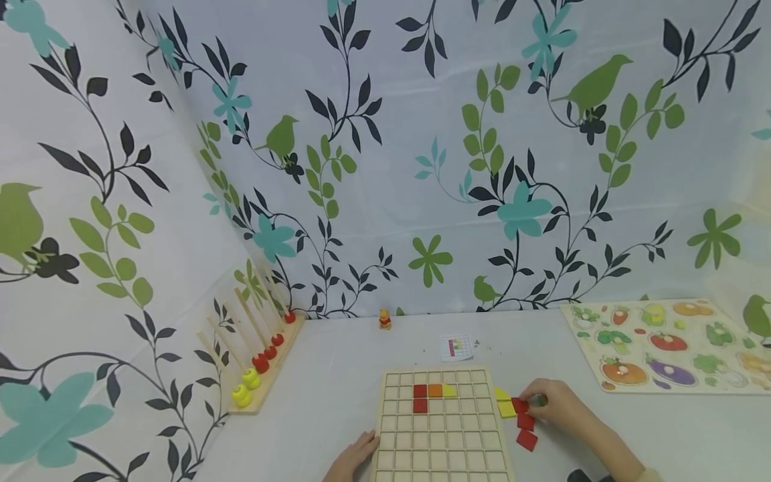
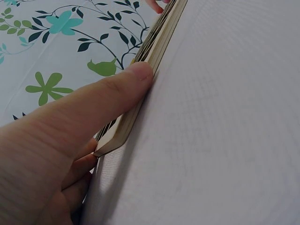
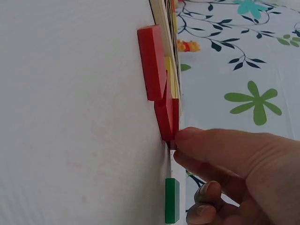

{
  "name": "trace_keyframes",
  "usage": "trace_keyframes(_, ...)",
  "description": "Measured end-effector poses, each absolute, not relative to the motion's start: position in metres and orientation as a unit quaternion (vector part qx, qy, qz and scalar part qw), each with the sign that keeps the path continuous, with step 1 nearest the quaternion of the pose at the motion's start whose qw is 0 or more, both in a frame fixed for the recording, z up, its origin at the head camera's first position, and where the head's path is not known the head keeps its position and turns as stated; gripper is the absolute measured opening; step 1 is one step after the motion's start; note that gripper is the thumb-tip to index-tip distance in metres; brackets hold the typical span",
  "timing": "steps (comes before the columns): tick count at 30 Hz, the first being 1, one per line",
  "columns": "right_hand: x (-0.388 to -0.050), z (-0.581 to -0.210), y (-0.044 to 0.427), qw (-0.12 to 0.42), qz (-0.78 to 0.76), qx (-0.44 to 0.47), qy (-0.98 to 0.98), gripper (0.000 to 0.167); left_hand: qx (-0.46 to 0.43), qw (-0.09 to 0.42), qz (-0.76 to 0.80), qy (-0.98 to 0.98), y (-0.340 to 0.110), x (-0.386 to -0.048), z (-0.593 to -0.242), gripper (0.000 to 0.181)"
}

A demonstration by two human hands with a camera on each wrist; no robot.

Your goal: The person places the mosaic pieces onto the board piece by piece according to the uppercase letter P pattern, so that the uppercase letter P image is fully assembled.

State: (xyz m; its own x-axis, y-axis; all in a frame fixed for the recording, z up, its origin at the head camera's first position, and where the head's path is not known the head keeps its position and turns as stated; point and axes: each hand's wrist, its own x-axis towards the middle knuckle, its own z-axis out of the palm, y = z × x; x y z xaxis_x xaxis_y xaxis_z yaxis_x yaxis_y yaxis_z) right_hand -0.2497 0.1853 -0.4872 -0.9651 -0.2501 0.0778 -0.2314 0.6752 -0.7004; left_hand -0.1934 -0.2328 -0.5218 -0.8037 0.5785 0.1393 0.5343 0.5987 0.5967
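A wooden grid board (image 1: 444, 442) lies on the table, with red (image 1: 419, 406), orange (image 1: 435, 390) and yellow (image 1: 449, 390) pieces in some of its cells. At the board's left side, my left hand (image 1: 354, 458) holds its near corner, the thumb (image 2: 117, 89) along the edge and the fingers around the corner. My right hand (image 1: 557, 405) pinches a red square tile (image 1: 519, 405) between thumb and index finger, right of the board. Two more red tiles (image 1: 527, 440) lie just nearer. A green block (image 3: 172, 200) stands under the right hand.
Yellow pieces (image 1: 506, 409) lie by the board's right edge. Behind it sit a small pattern card (image 1: 456, 348) and a bear figurine (image 1: 385, 319). A peg rack (image 1: 265, 385) with red and yellow beads stands left; a vegetable puzzle board (image 1: 638, 388) lies right.
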Motion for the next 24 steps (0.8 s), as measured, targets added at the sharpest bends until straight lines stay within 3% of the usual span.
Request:
trace_keyframes(7,-0.2532,-0.4924,0.1916,-0.003,-0.338,-0.190,0.922,0.013,0.289,0.045,0.334,0.896,-0.2321,-0.1906,-0.5229,0.076)
trace_keyframes(24,-0.2549,-0.4935,0.1838,-0.007,-0.331,-0.100,0.938,0.020,0.285,0.027,0.326,0.901,-0.2306,-0.1888,-0.5195,0.081)
